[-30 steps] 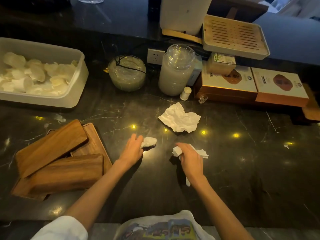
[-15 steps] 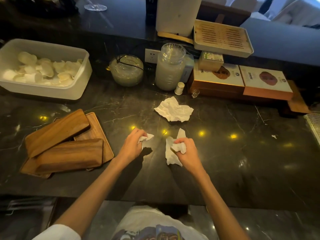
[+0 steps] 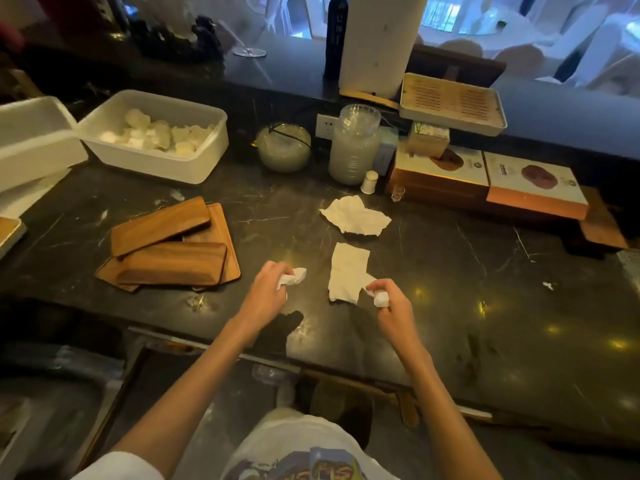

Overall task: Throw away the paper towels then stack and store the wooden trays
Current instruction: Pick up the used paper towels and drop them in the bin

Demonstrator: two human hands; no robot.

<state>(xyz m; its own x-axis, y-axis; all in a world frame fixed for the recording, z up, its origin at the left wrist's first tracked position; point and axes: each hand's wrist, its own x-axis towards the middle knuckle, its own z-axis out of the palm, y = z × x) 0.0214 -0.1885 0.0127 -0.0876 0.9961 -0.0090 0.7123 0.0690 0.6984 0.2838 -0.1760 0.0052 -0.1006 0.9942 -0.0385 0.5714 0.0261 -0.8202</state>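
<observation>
The paper towels are all out in the middle of the dark marble counter (image 3: 450, 289). The person's left hand (image 3: 266, 292) has its fingers curled round a small scrunched white paper towel wad (image 3: 294, 275), held just above the surface. The right hand (image 3: 393, 306) is pinching a second white balled-up wad (image 3: 381, 300). The near right corner of a flat white paper towel sheet (image 3: 346, 271) runs right up to those fingers, and it's hard to tell if it's one piece with the wad. A bigger crumpled white paper towel (image 3: 356, 218) lies loose just beyond it, nobody touching it.

Looks like the gathering step, early on. Best bet imo: scrunch the flat sheet into the right fist, then grab the far one too, so it's a single trip to the bin (no bin visible here). It's light stuff, so a firm fist stops bits dropping.

The brown rectangular wooden trays (image 3: 166, 244) sit in a messy overlapping pile to the left, well apart from both hands, not squared up yet.
</observation>
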